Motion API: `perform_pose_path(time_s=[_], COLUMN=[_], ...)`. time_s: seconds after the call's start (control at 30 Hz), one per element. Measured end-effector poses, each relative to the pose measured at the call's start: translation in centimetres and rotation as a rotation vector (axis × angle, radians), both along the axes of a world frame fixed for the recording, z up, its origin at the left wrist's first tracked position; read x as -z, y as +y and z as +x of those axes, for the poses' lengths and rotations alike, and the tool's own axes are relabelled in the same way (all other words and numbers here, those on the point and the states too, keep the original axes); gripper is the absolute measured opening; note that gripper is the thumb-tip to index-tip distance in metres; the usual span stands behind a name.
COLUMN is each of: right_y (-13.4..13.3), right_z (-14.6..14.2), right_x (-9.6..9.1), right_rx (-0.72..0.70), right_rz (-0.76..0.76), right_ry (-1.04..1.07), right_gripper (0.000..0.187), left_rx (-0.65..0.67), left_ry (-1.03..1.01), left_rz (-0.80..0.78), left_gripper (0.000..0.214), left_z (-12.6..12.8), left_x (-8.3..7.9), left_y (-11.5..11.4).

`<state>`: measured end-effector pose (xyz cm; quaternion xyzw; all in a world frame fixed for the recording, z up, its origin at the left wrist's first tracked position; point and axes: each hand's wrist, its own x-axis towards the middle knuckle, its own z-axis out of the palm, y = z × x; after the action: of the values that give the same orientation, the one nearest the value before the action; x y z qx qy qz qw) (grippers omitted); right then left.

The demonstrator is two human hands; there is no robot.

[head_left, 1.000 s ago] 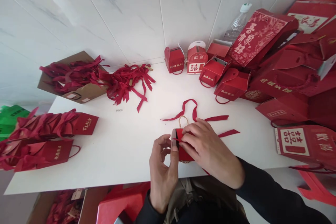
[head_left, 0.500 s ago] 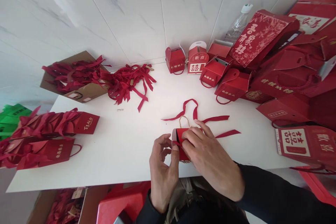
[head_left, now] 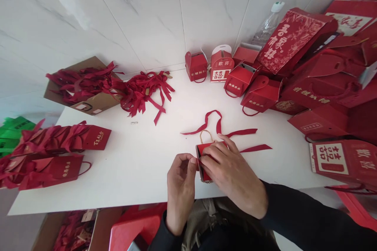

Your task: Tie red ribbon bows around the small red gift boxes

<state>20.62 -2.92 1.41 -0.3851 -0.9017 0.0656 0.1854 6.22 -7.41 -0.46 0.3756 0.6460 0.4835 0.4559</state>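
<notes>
A small red gift box (head_left: 203,152) with a gold cord handle lies near the front edge of the white table (head_left: 141,153). My right hand (head_left: 229,172) lies over the box and presses it down with curled fingers. My left hand (head_left: 180,180) pinches the box's left edge between thumb and fingers. A loose dark red ribbon (head_left: 219,125) lies just behind the box, and one end of it trails out to the right from under my right hand.
A brown bag of red ribbons (head_left: 85,86) and a ribbon heap (head_left: 144,92) sit at the back left. Flat red bags (head_left: 55,149) lie at left. Small red boxes (head_left: 220,66) and big red gift bags (head_left: 324,86) crowd the right. A plastic bottle (head_left: 266,25) stands by the wall.
My left hand has closed in on the box's left edge. The box has turned a little and its dark opening faces left. My right hand stays on top.
</notes>
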Motion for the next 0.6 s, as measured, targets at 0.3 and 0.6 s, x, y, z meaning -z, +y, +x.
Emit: perform_pose_path(time_s=[0.3,0.6], right_y=[0.3,-0.6], right_z=[1.9,5.9], right_x=[1.5,1.8], right_rx=[0.033,0.245], right_rz=[-0.142,-0.415], right_ry=[0.087,0.428], right_gripper=[0.059,0.056], left_rx=[-0.338,-0.52], left_ry=[-0.25,-0.481], left_rz=[0.016,-0.02], left_gripper=[0.031,0.026], left_z=[-2.7,-6.6], left_x=[-0.3,1.5], left_y=[0.7,1.1])
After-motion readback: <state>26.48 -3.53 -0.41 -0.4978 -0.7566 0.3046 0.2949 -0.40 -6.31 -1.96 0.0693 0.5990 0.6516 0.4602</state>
